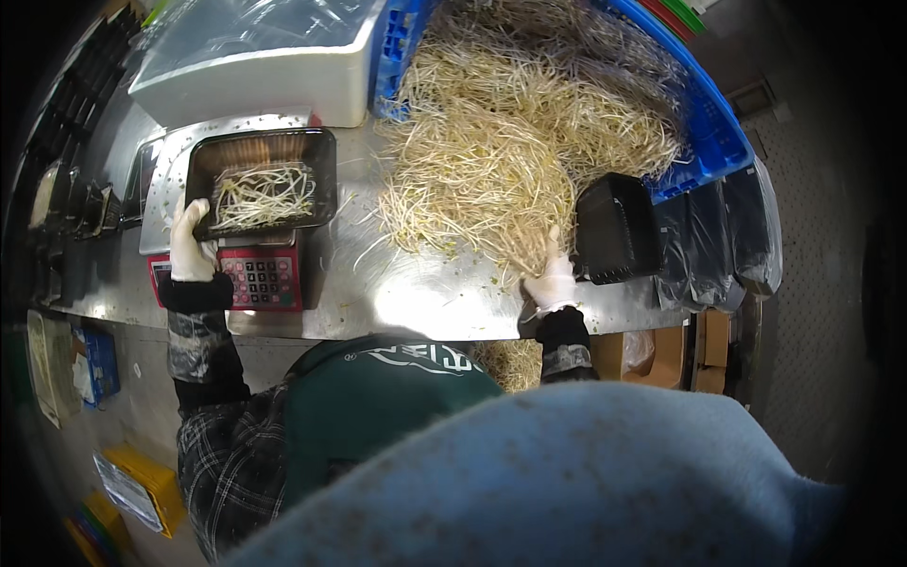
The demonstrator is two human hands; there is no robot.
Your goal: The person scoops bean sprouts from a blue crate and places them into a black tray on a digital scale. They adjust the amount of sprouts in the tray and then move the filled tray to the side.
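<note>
Gloved in white, my left hand (190, 241) grips the near left corner of a black plastic tray (322, 177). Bean sprouts (266, 195) lie inside that tray, which is above a red and silver digital scale (258, 280); whether it rests on the pan I cannot tell. My right hand (553, 280), also in a white glove, is at the near edge of a large heap of sprouts (482, 177), its thumb against some strands. Its fingers are partly hidden, so its hold is unclear. Just right of it, a second black tray (616, 227) stands tilted.
The heap spills from a blue plastic crate (716, 135) onto the steel table (347, 298). A white foam box (319, 81) stands behind the scale. Wrapped stacks of black trays (751, 220) are at the right. Lidded black trays (96, 209) sit at the far left.
</note>
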